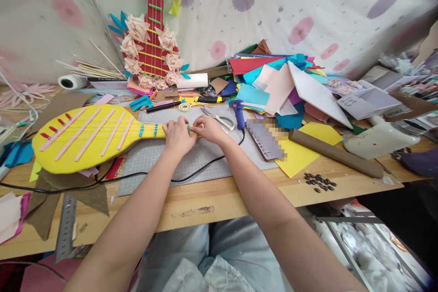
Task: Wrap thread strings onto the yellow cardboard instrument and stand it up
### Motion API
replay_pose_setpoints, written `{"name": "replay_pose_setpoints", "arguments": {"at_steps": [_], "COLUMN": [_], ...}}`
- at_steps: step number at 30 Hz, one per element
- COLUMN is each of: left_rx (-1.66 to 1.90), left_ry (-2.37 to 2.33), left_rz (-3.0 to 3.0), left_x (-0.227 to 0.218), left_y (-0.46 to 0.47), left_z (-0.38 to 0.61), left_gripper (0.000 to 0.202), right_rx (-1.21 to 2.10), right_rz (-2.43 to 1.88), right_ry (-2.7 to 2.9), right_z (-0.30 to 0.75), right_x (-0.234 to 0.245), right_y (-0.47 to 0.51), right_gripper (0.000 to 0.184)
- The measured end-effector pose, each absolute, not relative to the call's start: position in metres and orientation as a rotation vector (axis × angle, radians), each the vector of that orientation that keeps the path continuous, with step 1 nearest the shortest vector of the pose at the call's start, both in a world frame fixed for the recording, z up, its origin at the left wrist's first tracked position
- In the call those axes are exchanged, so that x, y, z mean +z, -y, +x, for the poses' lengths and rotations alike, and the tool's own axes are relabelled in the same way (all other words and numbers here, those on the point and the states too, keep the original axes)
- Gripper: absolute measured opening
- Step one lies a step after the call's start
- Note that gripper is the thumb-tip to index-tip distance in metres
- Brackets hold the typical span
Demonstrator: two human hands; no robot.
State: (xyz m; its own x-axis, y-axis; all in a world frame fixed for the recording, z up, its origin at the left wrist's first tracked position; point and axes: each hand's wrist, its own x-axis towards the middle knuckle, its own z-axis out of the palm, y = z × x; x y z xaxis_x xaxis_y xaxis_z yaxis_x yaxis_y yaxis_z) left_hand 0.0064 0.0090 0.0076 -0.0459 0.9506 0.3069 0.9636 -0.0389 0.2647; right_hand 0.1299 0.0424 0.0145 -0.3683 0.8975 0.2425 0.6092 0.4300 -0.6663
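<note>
A yellow craft guitar (82, 146) with pink strips, small red pieces and pale strings lies flat at the left, its neck pointing right. My left hand (179, 136) is closed over the neck, fingers wrapped on its far edge. Close beside it, my right hand (209, 130) pinches at the neck's right end, by a small blue strip (189, 129); what sits between its fingertips is hidden. More blue strips (155, 130) cross the neck left of my hands. Beneath the neck is a grey cutting mat (191, 164).
A blue glue gun (237, 114) stands near scissors (224, 122); its black cable (205, 164) crosses the mat. A red flowered craft guitar (155, 52) leans at the back. Coloured sheets (270, 86), a brown roll (335, 153), black beads (320, 182) and a metal ruler (65, 228) lie around.
</note>
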Motion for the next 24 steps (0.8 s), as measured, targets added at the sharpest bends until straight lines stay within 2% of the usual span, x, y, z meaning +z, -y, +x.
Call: {"name": "replay_pose_setpoints", "arguments": {"at_steps": [5,14,24], "left_rx": [-0.702,-0.803,-1.02], "left_ry": [2.143,2.188,2.225], "left_rz": [-2.123,-2.049,-2.011], "left_x": [0.004,0.001,-0.004], "left_y": [-0.007,-0.008,-0.011], "left_z": [0.015,0.021,0.007], "left_gripper": [0.026,0.028,0.029], "right_rx": [0.671,0.438,0.549], "right_rz": [-1.172,-1.094,-1.079], "right_ry": [2.096,2.284,2.382], "right_z": [0.131,0.133,0.13], "right_x": [0.011,0.014,0.021], "right_y": [-0.046,-0.05,-0.054], "right_gripper": [0.01,0.007,0.012]}}
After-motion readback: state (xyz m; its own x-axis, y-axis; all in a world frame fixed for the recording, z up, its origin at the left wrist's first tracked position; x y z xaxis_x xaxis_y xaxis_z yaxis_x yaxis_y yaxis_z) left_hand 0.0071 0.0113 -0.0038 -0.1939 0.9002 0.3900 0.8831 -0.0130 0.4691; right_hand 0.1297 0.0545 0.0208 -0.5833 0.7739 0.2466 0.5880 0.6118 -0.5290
